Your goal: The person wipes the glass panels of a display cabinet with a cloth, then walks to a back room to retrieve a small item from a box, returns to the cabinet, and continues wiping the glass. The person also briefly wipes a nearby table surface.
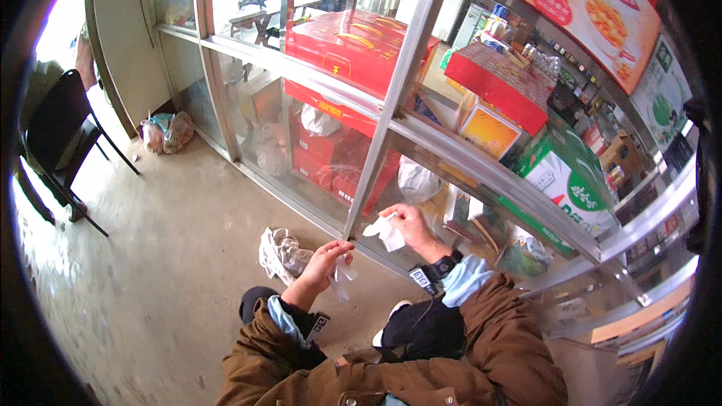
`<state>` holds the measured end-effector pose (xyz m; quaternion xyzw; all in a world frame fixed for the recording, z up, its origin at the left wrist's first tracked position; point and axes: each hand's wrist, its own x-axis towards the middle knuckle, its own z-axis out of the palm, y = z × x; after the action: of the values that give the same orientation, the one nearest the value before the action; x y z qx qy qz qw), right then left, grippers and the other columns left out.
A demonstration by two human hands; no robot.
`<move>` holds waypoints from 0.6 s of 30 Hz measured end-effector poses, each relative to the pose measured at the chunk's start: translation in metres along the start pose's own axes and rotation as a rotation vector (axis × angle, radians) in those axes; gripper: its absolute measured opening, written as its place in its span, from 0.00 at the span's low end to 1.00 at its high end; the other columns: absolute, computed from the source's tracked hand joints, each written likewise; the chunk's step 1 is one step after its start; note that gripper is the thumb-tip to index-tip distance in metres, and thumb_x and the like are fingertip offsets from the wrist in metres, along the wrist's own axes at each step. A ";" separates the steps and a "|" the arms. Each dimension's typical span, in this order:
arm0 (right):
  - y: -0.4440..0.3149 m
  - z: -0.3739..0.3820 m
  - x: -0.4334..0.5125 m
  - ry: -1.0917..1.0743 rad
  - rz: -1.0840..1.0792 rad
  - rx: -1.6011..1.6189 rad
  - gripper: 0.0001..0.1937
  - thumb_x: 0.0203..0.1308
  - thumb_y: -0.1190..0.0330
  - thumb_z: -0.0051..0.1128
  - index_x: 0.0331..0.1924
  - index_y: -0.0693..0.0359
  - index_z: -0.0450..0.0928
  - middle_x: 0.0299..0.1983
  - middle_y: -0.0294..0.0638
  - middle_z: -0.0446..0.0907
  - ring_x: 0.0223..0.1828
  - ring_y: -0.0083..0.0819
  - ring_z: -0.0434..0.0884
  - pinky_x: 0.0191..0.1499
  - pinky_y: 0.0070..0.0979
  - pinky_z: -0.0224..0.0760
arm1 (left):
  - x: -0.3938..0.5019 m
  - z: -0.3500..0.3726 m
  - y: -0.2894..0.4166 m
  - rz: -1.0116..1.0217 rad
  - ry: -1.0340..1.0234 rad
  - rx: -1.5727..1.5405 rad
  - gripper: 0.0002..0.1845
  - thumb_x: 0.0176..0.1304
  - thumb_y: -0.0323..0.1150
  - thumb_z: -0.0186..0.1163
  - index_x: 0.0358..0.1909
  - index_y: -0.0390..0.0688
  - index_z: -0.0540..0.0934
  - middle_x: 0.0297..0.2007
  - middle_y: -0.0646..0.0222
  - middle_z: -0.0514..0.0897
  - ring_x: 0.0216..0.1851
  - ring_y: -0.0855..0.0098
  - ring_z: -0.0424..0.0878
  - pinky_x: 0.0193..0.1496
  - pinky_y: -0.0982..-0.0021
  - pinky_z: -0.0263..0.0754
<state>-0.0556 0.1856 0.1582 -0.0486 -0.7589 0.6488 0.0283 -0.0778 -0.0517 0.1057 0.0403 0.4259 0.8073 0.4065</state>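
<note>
Both my hands are raised in front of a metal-framed glass partition [276, 65]. My left hand [324, 270] is closed on a thin whitish strip [342, 281] that hangs below its fingers; whether it is paper or plastic I cannot tell. Between its fingertips, my right hand [416, 229] pinches a crumpled white tissue-like piece [389, 234]. The two pieces are apart. On the floor just beyond my left hand lies a crumpled whitish plastic bag [282, 256], partly hidden by that hand.
A black chair [59, 129] stands at the left. Filled plastic bags [167, 132] rest by the wall corner. Behind the glass are red cartons [344, 51], a green and white carton [569, 180] and a white bag [418, 179]. My bent knees are below my hands.
</note>
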 end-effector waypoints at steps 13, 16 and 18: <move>-0.150 -0.027 0.024 0.377 -0.922 -1.027 0.09 0.54 0.76 0.55 0.40 0.58 0.77 0.39 0.42 0.77 0.41 0.45 0.80 0.41 0.37 0.76 | 0.008 -0.030 -0.046 0.021 0.072 0.167 0.10 0.65 0.40 0.58 0.40 0.46 0.78 0.24 0.77 0.78 0.20 0.83 0.69 0.20 0.79 0.57; -0.144 -0.015 0.069 0.327 -1.002 -1.241 0.06 0.52 0.73 0.59 0.36 0.58 0.79 0.38 0.39 0.75 0.43 0.39 0.78 0.45 0.33 0.73 | 0.004 -0.041 -0.044 0.035 0.088 0.236 0.11 0.64 0.42 0.58 0.40 0.46 0.79 0.25 0.78 0.78 0.19 0.84 0.68 0.19 0.80 0.55; -0.141 -0.015 0.091 0.338 -1.051 -1.389 0.06 0.53 0.71 0.58 0.36 0.57 0.79 0.38 0.37 0.75 0.43 0.37 0.77 0.46 0.31 0.72 | 0.002 -0.044 -0.040 0.016 0.100 0.198 0.08 0.64 0.37 0.59 0.39 0.43 0.78 0.26 0.76 0.78 0.23 0.81 0.73 0.24 0.79 0.63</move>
<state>-0.1492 0.1890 0.2976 0.2048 -0.8912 -0.0711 0.3984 -0.0727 -0.0669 0.0483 0.0433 0.5231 0.7655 0.3722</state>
